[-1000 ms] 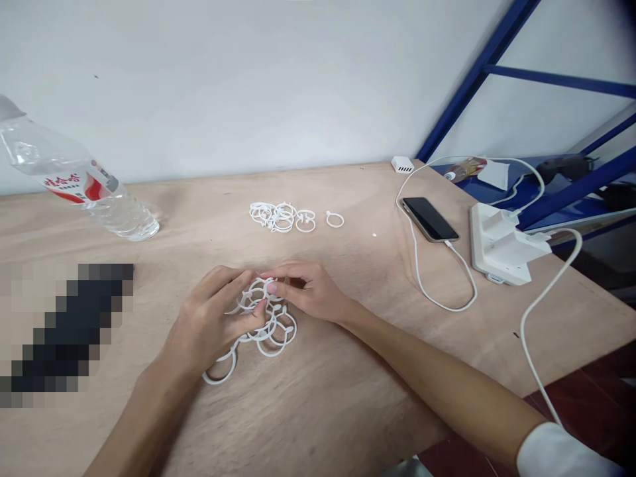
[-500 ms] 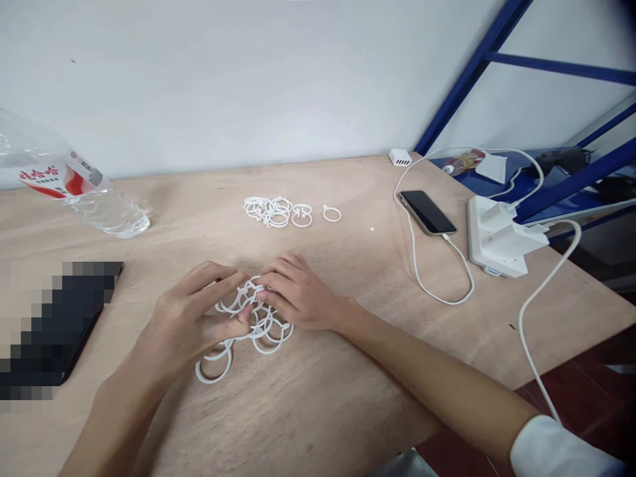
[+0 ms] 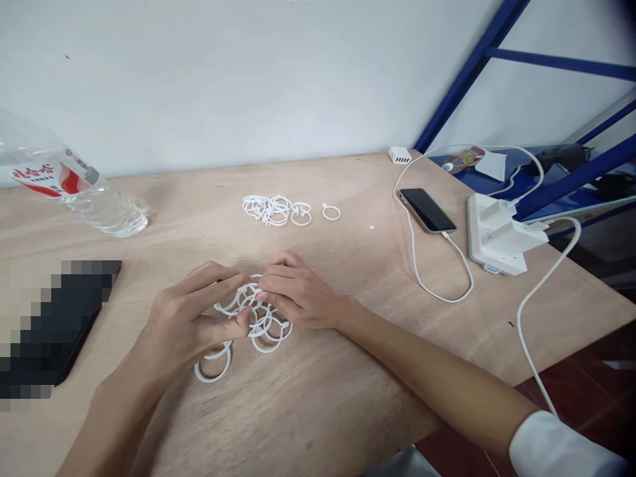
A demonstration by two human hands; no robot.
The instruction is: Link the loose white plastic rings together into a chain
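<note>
Several white plastic rings (image 3: 268, 340) with small tabs lie in a tangled pile on the wooden table, beneath and between my hands. My left hand (image 3: 191, 311) curves round the pile's left side, fingertips and thumb on the rings with a gap between them. From the right, my right hand (image 3: 301, 296) pinches a white ring at the top of the pile, its fingertips close to those of the left. The pinched part is mostly hidden by my fingers. One loose-looking ring (image 3: 212, 379) sticks out below my left wrist.
Farther back lie a second cluster of white rings (image 3: 271, 211) and a single ring (image 3: 331, 212). A water bottle (image 3: 106, 209) stands left, above a dark, partly pixelated object (image 3: 74, 324). On the right are a phone (image 3: 427, 211), its cable and a power strip (image 3: 497, 238).
My right hand's fingers have shifted slightly over the rings. My left hand stays almost in place, and the whole view has moved a little.
</note>
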